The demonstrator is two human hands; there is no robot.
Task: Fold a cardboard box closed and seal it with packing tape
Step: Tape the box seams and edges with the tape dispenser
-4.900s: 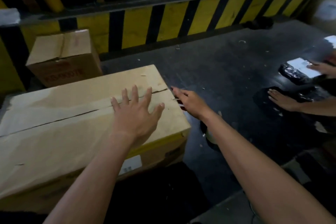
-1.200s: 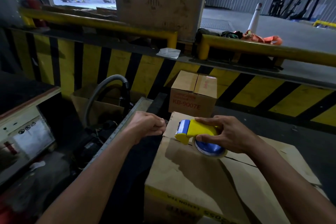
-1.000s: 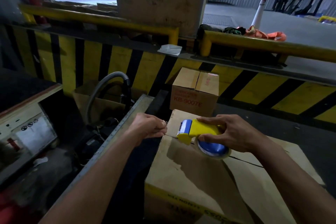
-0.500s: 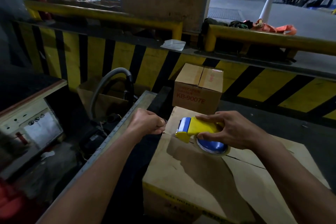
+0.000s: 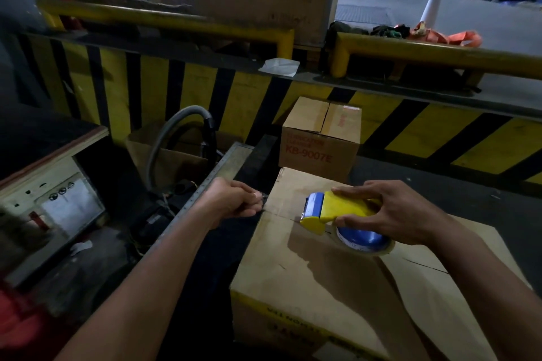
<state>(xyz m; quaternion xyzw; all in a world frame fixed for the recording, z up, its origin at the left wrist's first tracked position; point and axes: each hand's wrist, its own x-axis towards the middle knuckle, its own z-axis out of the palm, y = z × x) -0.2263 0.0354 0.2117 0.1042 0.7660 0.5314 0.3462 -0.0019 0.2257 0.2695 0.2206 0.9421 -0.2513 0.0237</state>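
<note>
**Sticky Tape Starts at the Edge of the Big Box**

Far to the left sits a grey control panel (image 5: 67,204), and beside it a grey hose (image 5: 162,141) bends up and over. They are not part of the job.

Next comes the left hand (image 5: 231,199). Its fingers are curled tight at the end of the big box (image 5: 293,278). Finger and thumb seem to pinch the tape end (image 5: 262,199). The tape is clear and hard to see, so this is my best guess. Tape like this is thin, floppy and very sticky. It is best held only by its tip and pulled flat, or it may fold and stick to itself.

The big box lies right in front of the person, with its flaps down. A thin seam (image 5: 425,265) runs along the top. The cardboard looks stiff, but the flaps could pop up, so they need a firm press. I cannot tell how heavy the box is.

On top of the box, over the seam, rests the tape dispenser (image 5: 343,208), yellow and blue, with its tape roll (image 5: 360,242). It looks like hard plastic and easy to hold. The right hand (image 5: 396,211) grips it from above, fingers wrapped over the yellow part. The front cutter is likely sharp, so fingers should stay back.

Behind stands a small box (image 5: 319,138), just past the big one.
</note>
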